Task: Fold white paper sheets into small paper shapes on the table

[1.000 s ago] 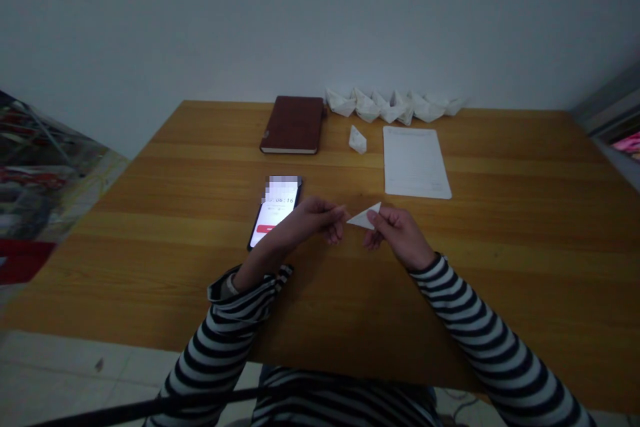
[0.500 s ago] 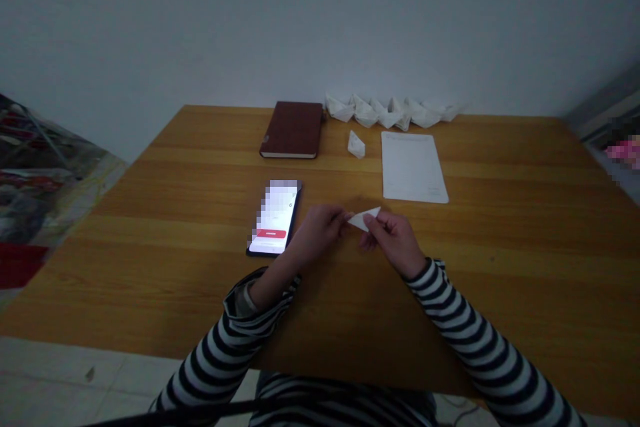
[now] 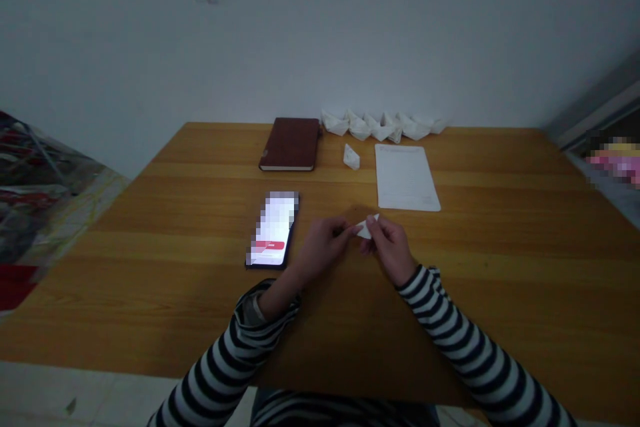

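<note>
Between both hands, just above the wooden table (image 3: 200, 307), is a small piece of folded white paper (image 3: 367, 229). My left hand (image 3: 327, 242) pinches its left corner between thumb and fingers. My right hand (image 3: 390, 245) grips the right part, its thumb lying on top. Fingers cover much of the paper, so the exact fold is hidden. Beyond the hands lies one small folded paper piece (image 3: 351, 157). To its right rests a stack or pad of white paper (image 3: 407, 177).
A lit phone (image 3: 273, 230) lies left of my left hand. Behind it sits a dark red notebook (image 3: 290, 144). Several folded paper boats (image 3: 383, 127) stand in a row against the wall (image 3: 320, 27).
The camera has tilted up slightly, so the table things appear lower. My left thumb has come onto the folded paper, and less of the paper shows between the hands.
</note>
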Motion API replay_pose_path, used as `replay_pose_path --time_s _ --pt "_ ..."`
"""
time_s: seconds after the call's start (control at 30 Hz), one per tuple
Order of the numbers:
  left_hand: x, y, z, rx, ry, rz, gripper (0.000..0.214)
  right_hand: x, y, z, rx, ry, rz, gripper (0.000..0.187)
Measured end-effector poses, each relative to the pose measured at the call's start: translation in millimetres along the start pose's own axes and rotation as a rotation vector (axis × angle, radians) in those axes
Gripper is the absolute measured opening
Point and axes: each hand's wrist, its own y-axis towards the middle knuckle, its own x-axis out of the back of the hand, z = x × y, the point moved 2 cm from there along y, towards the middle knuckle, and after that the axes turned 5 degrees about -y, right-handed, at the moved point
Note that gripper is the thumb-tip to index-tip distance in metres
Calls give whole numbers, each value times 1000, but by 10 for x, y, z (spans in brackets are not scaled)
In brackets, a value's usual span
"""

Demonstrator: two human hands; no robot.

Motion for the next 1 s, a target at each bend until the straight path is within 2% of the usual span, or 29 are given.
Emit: replay_pose_path --time_s 0.1,0.23,0.37,0.5,0.57,0.67,0.83,0.87,1.0 --pt "-84 -33 -31 -27 -56 25 42 -20 7 -19 8 -16 -92 51" --pt "-152 -51 -29 2 -223 64 43 -30 20 -41 38 -17 -143 58" --pt "-153 -35 3 70 -335 67 47 -12 34 -39 64 -38 -77 61" --pt "-160 -49 -38 58 -287 102 50 -15 34 -33 125 -172 -27 57" --pt "-166 -63 -66 24 -259 71 49 -39 29 -29 150 -186 -13 55" --pt "-154 -79 -76 -37 -172 -11 48 -90 17 -32 136 -93 43 55" --pt "-67 -84 -47 -68 61 -239 42 -123 -19 -98 58 -107 49 57" --pt "-69 -83 -50 -77 47 -230 40 -117 -25 -109 62 -139 39 58" --pt "-165 -83 -70 -101 -164 -56 45 -60 -21 -112 175 -230 -30 50"
